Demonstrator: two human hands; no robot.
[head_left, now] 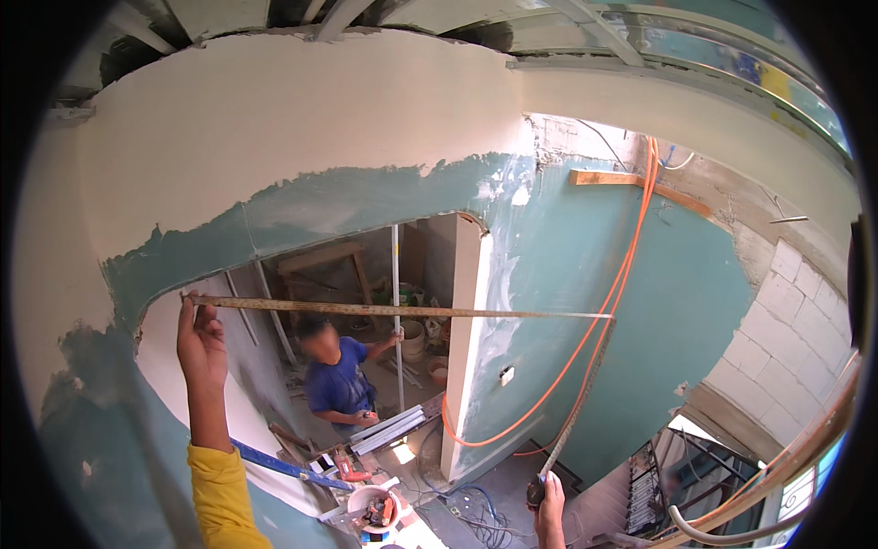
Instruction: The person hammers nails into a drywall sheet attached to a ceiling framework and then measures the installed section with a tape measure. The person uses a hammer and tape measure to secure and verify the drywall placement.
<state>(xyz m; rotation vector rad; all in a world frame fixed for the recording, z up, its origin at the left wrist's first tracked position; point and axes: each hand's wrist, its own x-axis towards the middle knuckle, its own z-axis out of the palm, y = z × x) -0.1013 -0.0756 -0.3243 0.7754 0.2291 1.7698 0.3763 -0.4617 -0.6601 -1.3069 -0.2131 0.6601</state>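
Note:
My left hand (202, 345), in a yellow sleeve, is raised at the left and pinches the end of a long tape measure blade (366, 308). The blade stretches level across the doorway to the teal wall on the right. There it folds sharply and runs back down to the tape measure case (537, 491). Low in the middle right, my right hand (551, 514) is closed around that case. Behind the blade, a person in a blue shirt (338, 380) stands in the room beyond, one hand on an upright metal stud (397, 274).
Orange hoses (631, 247) hang down the teal wall (668, 302). Below me are a white bucket with tools (373, 508), a red power tool (347, 467), a blue bar (283, 465), metal channels (389, 428) and loose cables (476, 517). A metal stair railing (643, 485) stands lower right.

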